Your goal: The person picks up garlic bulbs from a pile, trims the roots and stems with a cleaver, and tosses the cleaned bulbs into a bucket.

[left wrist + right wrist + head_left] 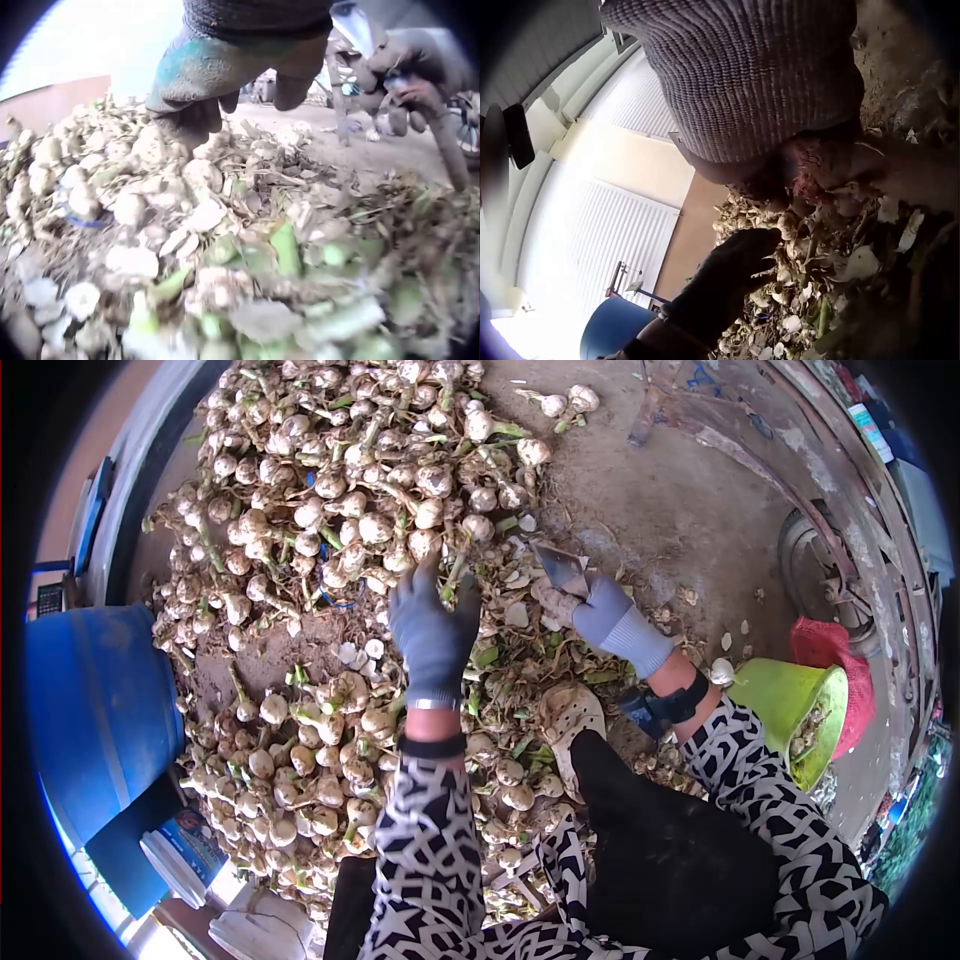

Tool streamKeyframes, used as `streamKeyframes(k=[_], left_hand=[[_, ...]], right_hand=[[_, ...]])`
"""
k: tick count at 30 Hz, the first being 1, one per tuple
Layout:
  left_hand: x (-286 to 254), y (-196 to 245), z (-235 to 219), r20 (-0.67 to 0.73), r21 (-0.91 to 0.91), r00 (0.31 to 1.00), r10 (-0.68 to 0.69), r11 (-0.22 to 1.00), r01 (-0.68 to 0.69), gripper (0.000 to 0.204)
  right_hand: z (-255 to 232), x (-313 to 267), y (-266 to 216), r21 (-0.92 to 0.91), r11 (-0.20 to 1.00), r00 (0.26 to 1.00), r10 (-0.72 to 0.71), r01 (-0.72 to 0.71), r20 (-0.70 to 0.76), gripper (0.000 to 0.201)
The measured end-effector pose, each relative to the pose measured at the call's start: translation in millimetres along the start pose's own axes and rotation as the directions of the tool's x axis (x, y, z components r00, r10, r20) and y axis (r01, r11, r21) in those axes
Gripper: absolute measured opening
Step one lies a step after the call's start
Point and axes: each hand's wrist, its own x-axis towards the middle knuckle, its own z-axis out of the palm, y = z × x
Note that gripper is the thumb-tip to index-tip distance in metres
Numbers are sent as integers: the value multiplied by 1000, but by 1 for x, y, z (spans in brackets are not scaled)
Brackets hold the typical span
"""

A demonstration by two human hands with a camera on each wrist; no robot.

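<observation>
My left hand (432, 628), in a grey glove, reaches over the near edge of the far heap of garlic bulbs (375, 525) with its fingers spread and nothing in them. In the left wrist view its fingers (193, 124) hang just above the bulbs. My gloved right hand (610, 622) grips a knife with a broad metal blade (562, 570) and a thick brown handle (444, 146), held over the trimmings. Cut stalks, peels and white slices (374, 648) lie between the hands. A nearer pile of trimmed bulbs (300, 760) spreads below my left hand.
A blue barrel (95, 705) stands at the left. On the right are a tipped lime-green bucket (790, 705) and a red mesh sack (845, 680), with a wheel (808, 565) behind them. My shoe (572, 725) rests amid the trimmings. Two loose bulbs (565, 402) lie at the top.
</observation>
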Motion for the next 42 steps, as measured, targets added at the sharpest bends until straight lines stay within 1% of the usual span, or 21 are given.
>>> streamKeyframes(k=[3,5,7,9,10,11,13,15,20,22,28,31,33,34,35,36,37,39,40,41,42], left_hand=[[46,10,46,273,291,957,-95,957,12,61],[73,14,64,524,251,811,-259,957,144,56],[76,6,73,498,116,838,-225,974,192,46],[67,-11,75,436,-241,894,-102,944,225,41],[56,-22,85,522,-554,846,-108,711,433,42],[45,-9,65,490,-732,871,39,561,386,43],[20,-1,42,511,-846,842,174,278,456,42],[-1,22,10,525,-847,842,128,178,501,41],[-29,38,-30,383,-916,906,179,202,347,64],[-32,43,-37,425,-864,905,28,311,396,68],[-37,54,-39,354,-826,933,58,488,283,70],[-47,62,-45,375,-827,927,16,457,327,78],[-57,61,-40,413,-896,910,42,199,398,82],[-62,69,-39,386,-908,921,-52,153,389,77],[-66,67,-41,414,-883,909,45,263,389,73],[-70,65,-42,437,-855,888,142,370,362,68],[-74,81,-57,468,-871,859,206,273,409,70],[-78,97,-65,444,-894,867,226,38,447,79],[-75,89,-67,470,-881,861,194,155,446,82],[-69,80,-67,487,-860,857,170,265,436,86],[-68,72,-62,488,-866,850,198,231,443,86]], right_hand=[[-6,-19,-9,142,990,998,-10,1,61,31],[-15,-29,-20,144,990,1000,-7,5,10,33],[-27,-31,-19,-113,983,984,157,-147,80,34],[-31,-27,-2,-179,982,998,53,-58,-29,30],[-34,-21,-6,-194,980,999,34,-41,-39,28],[-37,-16,-10,-208,978,999,16,-25,-46,25],[-36,-12,-24,-257,966,999,-24,15,-28,22],[-30,-9,-36,-459,838,942,-335,296,-4,21],[-26,-27,-65,-604,716,923,-372,351,96,31],[-28,-33,-65,-598,718,917,-392,355,73,31],[-33,-43,-74,-578,733,910,-412,358,42,27],[-32,-41,-70,-527,762,905,-423,376,34,23],[-26,-40,-59,-474,789,900,-435,390,15,21],[-19,-36,-48,-419,833,923,-382,361,35,22],[-13,-28,-32,-366,871,942,-331,329,58,22],[-4,-6,3,-493,854,984,-111,166,140,22],[-1,6,33,-615,788,972,141,6,189,25],[-4,-9,37,-536,844,992,51,19,116,27],[-14,-27,13,-131,985,972,135,-111,194,26],[-23,-44,-7,281,925,942,175,-257,288,26],[-22,-55,-22,425,854,941,192,-301,279,24]])
